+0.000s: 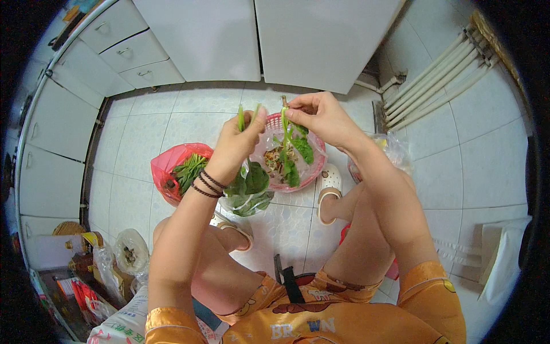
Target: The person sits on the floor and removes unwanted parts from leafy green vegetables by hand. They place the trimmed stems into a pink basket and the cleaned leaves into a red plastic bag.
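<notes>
Between the fingertips of my right hand (320, 114) is the root end of a leafy green plant (293, 150), its leaves hanging down over a pink plastic basket (320, 170). The basket is lined with a clear plastic bag and holds brown and yellowish scraps (275, 161). Left of it, my left hand (242, 137) grips green stems, with dark green leaves (257, 178) hanging below. Beneath that hand, a clear bag (249, 204) holds more green leaves. A red plastic bag (161, 163) full of leafy greens stands open on the left, partly behind my left wrist.
White cabinets (206, 38) stand ahead, with more cabinets (56, 116) along the left. Pipes (438, 81) run along the right wall. Plastic bags (131, 253) and boxes lie at lower left. Another clear bag (393, 150) is beside my right knee. My feet in white clogs (331, 180) flank the basket.
</notes>
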The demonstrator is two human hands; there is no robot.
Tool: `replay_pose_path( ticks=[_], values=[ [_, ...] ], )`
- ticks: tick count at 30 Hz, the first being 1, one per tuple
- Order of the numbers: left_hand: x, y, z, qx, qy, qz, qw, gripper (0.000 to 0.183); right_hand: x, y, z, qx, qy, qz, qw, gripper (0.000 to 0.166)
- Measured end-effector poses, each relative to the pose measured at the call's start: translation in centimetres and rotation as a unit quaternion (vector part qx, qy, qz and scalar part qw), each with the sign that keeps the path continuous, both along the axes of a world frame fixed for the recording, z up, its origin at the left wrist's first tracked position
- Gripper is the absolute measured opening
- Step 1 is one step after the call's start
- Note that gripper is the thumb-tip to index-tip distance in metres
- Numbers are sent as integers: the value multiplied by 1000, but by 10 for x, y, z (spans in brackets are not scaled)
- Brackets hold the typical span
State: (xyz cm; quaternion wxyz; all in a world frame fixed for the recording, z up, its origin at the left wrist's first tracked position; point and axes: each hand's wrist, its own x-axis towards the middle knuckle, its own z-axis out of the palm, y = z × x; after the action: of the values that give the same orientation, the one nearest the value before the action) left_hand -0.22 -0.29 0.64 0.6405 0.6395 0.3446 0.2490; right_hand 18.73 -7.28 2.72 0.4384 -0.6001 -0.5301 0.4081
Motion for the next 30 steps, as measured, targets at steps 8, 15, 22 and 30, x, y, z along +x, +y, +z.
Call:
replay_pose_path(
  ticks=[8, 15, 22, 30],
  values=[
    [2, 0, 4, 150, 28, -57, 987, 23, -1, 1, -7, -29, 35, 29, 999, 17],
    [0, 0, 1, 127, 34, -98, 986, 19, -5, 1, -13, 70, -91, 26, 993, 20],
    [2, 1, -5, 91, 48, -90, 991, 22, -13, -2, -14, 156, -241, -8, 958, 20],
    [-2, 2, -3, -11, -17, -60, 998, 24, 5, 3, -12, 93, -172, -48, 980, 20]
  ],
)
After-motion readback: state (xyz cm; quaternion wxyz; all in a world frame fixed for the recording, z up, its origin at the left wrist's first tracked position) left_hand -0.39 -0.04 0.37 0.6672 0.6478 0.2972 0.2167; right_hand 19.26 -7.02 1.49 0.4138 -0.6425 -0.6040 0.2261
